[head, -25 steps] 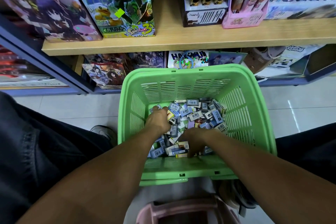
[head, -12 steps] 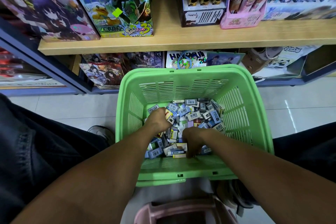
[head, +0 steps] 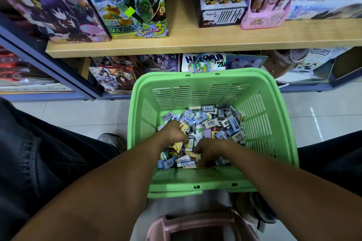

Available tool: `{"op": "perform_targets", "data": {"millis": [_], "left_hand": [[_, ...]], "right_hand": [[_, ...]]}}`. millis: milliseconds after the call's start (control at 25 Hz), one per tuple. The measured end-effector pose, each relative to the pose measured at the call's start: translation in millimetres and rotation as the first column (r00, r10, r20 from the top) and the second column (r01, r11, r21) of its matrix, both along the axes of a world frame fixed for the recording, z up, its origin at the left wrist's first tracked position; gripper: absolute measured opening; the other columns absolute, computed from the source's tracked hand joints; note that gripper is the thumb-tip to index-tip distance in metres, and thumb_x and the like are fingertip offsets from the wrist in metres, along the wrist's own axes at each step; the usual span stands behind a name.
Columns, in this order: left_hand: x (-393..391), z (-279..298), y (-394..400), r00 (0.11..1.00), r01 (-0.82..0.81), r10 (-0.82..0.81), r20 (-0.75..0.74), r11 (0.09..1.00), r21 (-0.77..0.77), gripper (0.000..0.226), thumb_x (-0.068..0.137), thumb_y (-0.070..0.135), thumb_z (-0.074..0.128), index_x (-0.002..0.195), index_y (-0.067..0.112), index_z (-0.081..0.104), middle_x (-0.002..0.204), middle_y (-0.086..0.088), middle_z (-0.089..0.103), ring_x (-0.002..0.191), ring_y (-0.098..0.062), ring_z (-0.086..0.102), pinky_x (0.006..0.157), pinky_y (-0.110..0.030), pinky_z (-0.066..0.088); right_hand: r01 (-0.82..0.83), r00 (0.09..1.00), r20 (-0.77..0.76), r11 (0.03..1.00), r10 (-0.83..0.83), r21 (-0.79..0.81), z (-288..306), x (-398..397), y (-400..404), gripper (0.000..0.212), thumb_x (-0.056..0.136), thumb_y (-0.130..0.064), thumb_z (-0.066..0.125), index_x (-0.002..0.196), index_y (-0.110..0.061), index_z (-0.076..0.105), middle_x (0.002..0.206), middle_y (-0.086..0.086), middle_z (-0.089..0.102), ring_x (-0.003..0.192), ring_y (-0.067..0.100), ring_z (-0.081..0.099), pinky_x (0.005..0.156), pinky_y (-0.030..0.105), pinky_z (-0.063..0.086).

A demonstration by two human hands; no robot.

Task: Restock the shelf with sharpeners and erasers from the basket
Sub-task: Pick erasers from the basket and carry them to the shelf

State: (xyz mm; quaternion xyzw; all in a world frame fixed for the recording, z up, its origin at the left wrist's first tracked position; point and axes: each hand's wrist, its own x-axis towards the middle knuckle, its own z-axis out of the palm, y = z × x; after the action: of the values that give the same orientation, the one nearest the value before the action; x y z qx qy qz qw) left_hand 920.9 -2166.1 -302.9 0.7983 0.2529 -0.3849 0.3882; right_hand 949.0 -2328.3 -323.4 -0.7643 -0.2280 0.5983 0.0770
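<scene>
Both hands are reaching into the green basket [head: 274, 92] sitting on the floor before the wooden shelf [head: 215, 43]. Left hand [head: 173, 133] is clenching small boxes [head: 211, 121]; right hand [head: 209, 148] is pressing fingers into the pile, grasp unclear.

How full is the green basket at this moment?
Partly full. Small packets cover only the floor of the green basket; its slatted walls stand bare above them.

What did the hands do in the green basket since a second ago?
The left hand closed around some small packets and lifted slightly. The right hand kept digging near the front. The green basket and shelf stayed put.
</scene>
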Motion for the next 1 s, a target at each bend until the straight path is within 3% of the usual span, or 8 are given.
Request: {"op": "perform_targets", "data": {"millis": [80,280,360,560,680,760,880,1000], "left_hand": [[1,2,-1,0.990,-0.144,0.143,-0.017,0.988,-0.058,0.070,0.082,0.011,0.077,0.142,0.005,0.040,0.125,-0.014,0.054,0.103,-0.027,0.053,0.083,-0.034,0.049],[9,9,6,0.872,-0.490,0.481,-0.092,0.855,-0.171,0.031,0.092,0.010,0.068,0.112,0.008,0.044,0.081,-0.006,0.056,0.039,-0.014,0.062,0.061,-0.033,0.050],[9,13,10,0.823,-0.568,0.558,-0.110,0.799,-0.198,0.033,0.091,0.011,0.070,0.115,0.005,0.049,0.080,-0.006,0.059,0.046,-0.012,0.067,0.059,-0.033,0.053],[14,12,13,0.683,-0.723,0.703,-0.199,0.610,-0.325,0.024,0.093,0.013,0.068,0.110,-0.003,0.060,0.090,-0.015,0.071,0.061,-0.023,0.069,0.063,-0.035,0.058],[20,20,-2,0.613,-0.763,0.728,-0.305,0.446,-0.468,0.017,0.094,0.021,0.066,0.096,0.005,0.064,0.088,-0.010,0.072,0.074,-0.023,0.069,0.070,-0.040,0.059],[25,23,-11,0.580,-0.775,0.742,-0.336,0.375,-0.509,0.020,0.089,0.024,0.071,0.097,0.007,0.066,0.083,-0.009,0.074,0.073,-0.023,0.070,0.060,-0.037,0.059],[24,27,-19,0.600,-0.773,0.738,-0.310,0.432,-0.465,0.027,0.081,0.014,0.080,0.101,0.001,0.067,0.077,-0.009,0.074,0.072,-0.025,0.068,0.061,-0.036,0.057],[21,24,-21,0.607,-0.781,0.757,-0.242,0.512,-0.359,0.050,0.073,-0.001,0.083,0.116,-0.003,0.057,0.103,-0.012,0.070,0.094,-0.030,0.067,0.063,-0.038,0.056]], "right_hand": [[0.118,0.993,-0.018,0.992,-0.118,0.049,1,-1,1,0.019,0.086,-0.018,0.076,0.090,-0.006,0.062,0.073,0.006,0.061,0.058,0.017,0.057,0.060,0.029,0.048],[0.165,0.986,-0.008,0.983,-0.165,0.081,9,2,4,0.023,0.096,-0.014,0.060,0.110,0.003,0.068,0.084,0.010,0.063,0.072,0.021,0.058,0.066,0.029,0.048],[0.311,0.949,-0.081,0.947,-0.305,0.079,17,15,-5,0.023,0.096,-0.009,0.060,0.115,0.001,0.068,0.093,0.014,0.068,0.072,0.019,0.060,0.065,0.030,0.051],[0.832,0.555,-0.215,0.542,-0.803,0.123,37,60,-25,0.026,0.096,-0.005,0.058,0.121,0.002,0.059,0.111,0.022,0.066,0.093,0.033,0.069,0.084,0.044,0.059],[0.906,0.391,-0.246,0.325,-0.887,0.270,37,61,-14,0.030,0.094,-0.008,0.063,0.123,-0.001,0.062,0.108,0.020,0.071,0.094,0.031,0.069,0.094,0.051,0.055],[0.850,0.486,-0.267,0.378,-0.832,0.368,34,45,-3,0.031,0.092,-0.008,0.067,0.123,-0.003,0.065,0.107,0.019,0.072,0.091,0.031,0.070,0.093,0.049,0.056],[0.746,0.654,-0.248,0.555,-0.715,0.367,35,36,-8,0.035,0.084,-0.014,0.077,0.118,-0.012,0.070,0.106,0.006,0.074,0.089,0.024,0.070,0.083,0.036,0.056],[0.472,0.858,0.120,0.859,-0.499,0.199,35,42,-27,0.017,0.090,-0.018,0.068,0.104,-0.009,0.073,0.103,0.010,0.073,0.086,0.020,0.068,0.081,0.035,0.057]]}}
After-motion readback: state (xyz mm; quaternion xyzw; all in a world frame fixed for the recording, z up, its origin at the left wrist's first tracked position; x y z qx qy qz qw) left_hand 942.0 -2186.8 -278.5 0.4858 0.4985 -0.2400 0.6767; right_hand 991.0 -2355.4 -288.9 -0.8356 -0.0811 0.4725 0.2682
